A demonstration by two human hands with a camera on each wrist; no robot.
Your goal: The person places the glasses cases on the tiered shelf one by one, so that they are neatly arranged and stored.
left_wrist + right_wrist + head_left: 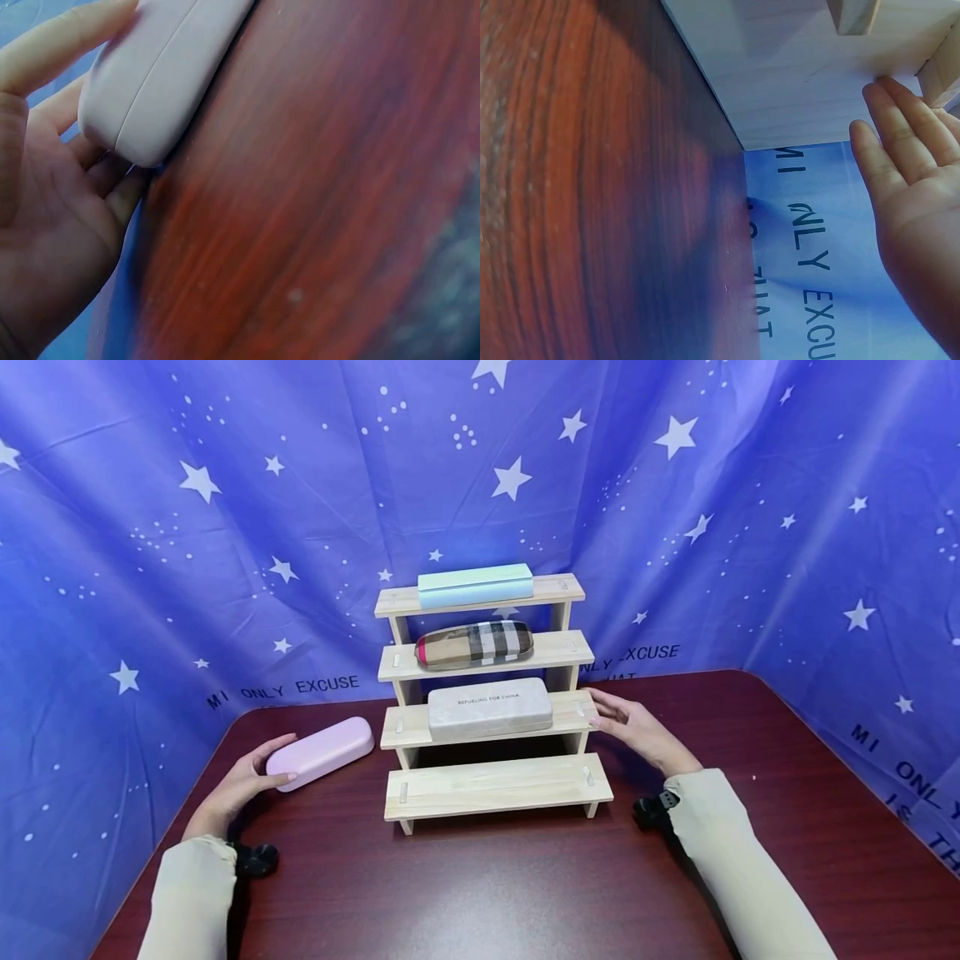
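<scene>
A pink glasses case (321, 753) lies at the left of the table, and my left hand (243, 783) grips its near end. In the left wrist view the thumb is on one side of the glasses case (161, 82), with fingers around the other. My right hand (637, 731) rests against the right side of a four-step wooden display stand (498, 787), at the second step from the bottom. Its fingers (891, 154) are fairly straight along the stand's side panel (795, 82) in the right wrist view.
A light blue case (476, 587) sits on the top step, a plaid case (476, 646) below it, and a grey-white case (491, 710) with lettering on the step below that. The dark red table (465, 893) meets a blue starry curtain (450, 468) behind and at both sides.
</scene>
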